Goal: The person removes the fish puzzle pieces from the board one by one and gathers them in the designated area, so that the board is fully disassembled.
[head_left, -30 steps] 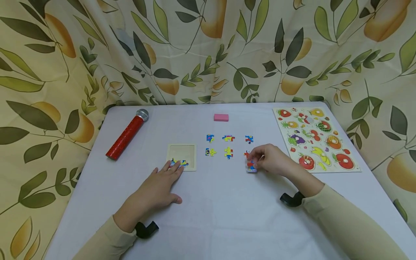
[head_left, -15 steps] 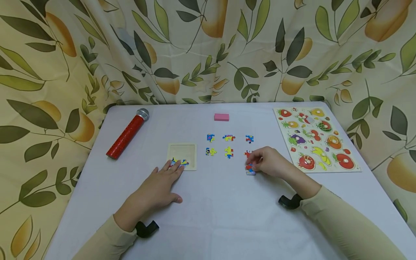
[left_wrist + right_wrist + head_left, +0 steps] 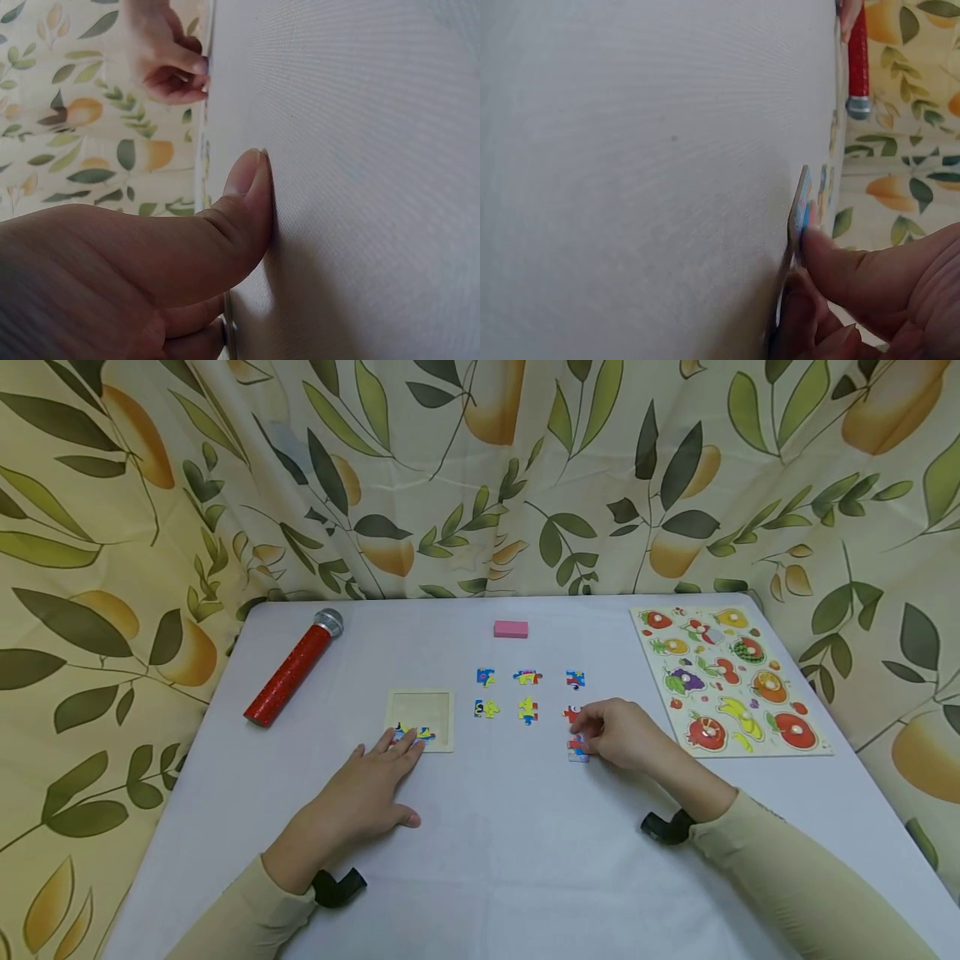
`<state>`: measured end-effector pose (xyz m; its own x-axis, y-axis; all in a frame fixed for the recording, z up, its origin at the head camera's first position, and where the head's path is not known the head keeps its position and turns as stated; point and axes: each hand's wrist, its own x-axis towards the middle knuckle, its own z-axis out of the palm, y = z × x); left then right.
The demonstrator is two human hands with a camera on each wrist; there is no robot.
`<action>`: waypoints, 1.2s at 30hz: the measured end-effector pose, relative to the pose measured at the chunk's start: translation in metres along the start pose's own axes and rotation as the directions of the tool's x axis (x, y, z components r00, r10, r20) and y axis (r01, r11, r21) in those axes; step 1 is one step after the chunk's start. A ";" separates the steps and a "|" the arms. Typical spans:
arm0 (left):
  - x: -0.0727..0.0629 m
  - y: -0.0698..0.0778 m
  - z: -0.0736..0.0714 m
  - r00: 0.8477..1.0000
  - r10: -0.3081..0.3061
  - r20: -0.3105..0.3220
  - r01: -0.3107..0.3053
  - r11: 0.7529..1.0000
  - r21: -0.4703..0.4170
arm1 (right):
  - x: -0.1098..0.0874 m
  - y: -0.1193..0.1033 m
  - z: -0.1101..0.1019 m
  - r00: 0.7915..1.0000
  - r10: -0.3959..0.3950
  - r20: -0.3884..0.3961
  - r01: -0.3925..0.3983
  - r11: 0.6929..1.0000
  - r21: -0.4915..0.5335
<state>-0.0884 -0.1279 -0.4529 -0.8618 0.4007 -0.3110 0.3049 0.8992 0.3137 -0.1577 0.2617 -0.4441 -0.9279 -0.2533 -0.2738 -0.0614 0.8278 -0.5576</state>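
Observation:
My right hand (image 3: 618, 735) pinches a small red and blue jigsaw piece (image 3: 577, 748) between thumb and fingers. In the right wrist view this jigsaw piece (image 3: 802, 201) is tilted, close over the white cloth. Just behind it lies another jigsaw piece (image 3: 572, 715), partly covered by the fingers. The left hand (image 3: 371, 789) lies spread, its fingertips over the near left corner of a square cream puzzle tray (image 3: 448, 722). Blue and yellow jigsaw pieces (image 3: 425, 734) sit along the tray's near side, partly hidden by those fingers. The left thumb (image 3: 244, 195) rests beside the tray, on the cloth.
Several loose jigsaw pieces (image 3: 527, 678) lie in two rows right of the tray. Behind them is a pink block (image 3: 511, 629). A red microphone (image 3: 292, 670) lies at the back left, a fruit picture board (image 3: 735, 685) at the right.
My right hand has shifted slightly left and towards me, and the pinched jigsaw piece has moved a little towards me with it. The left hand stays in place on the tray.

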 end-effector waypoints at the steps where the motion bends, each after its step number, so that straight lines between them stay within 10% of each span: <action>1: 0.000 0.000 0.000 1.000 -0.001 0.001 0.001 1.000 -0.002 | 0.000 0.000 0.000 1.000 0.002 -0.009 -0.002 1.000 -0.014; 14: 0.000 0.000 -0.002 1.000 -0.003 0.005 0.004 1.000 -0.001 | 0.012 -0.012 -0.005 0.996 -0.027 -0.089 0.029 0.999 0.022; 36: 0.001 0.000 0.000 1.000 -0.003 0.001 0.003 1.000 -0.004 | 0.061 -0.105 0.043 0.967 -0.250 -0.052 0.253 0.966 0.060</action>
<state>-0.0889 -0.1277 -0.4534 -0.8622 0.3981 -0.3132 0.3004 0.8997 0.3167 -0.1920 0.1383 -0.4358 -0.9007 -0.4260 -0.0848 -0.2720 0.7054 -0.6546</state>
